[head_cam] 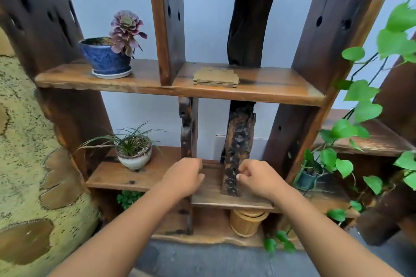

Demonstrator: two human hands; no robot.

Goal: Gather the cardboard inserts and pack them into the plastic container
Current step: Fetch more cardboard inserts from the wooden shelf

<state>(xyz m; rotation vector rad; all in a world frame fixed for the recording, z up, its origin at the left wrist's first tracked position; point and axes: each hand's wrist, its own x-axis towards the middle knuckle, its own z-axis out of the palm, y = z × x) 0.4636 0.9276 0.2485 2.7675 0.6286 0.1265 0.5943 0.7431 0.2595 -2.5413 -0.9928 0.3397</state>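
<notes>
Left hand (183,177) and right hand (256,179) hover at the lower shelf (108,177), each grip curled closed (fingers folded in, nothing held). The inserts (215,77) lie stacked flat on the upper shelf (281,87), middle bay, well above both hands.

A dark wooden shelf unit (247,94) was seen against a pale wall. A purple succulent (126,27) in a blue pot (103,56) was set on the upper board at left, with a grassy plant (129,141) in a white pot (134,159) placed on the board below. Green vine leaves (360,92) were draped at the right.
</notes>
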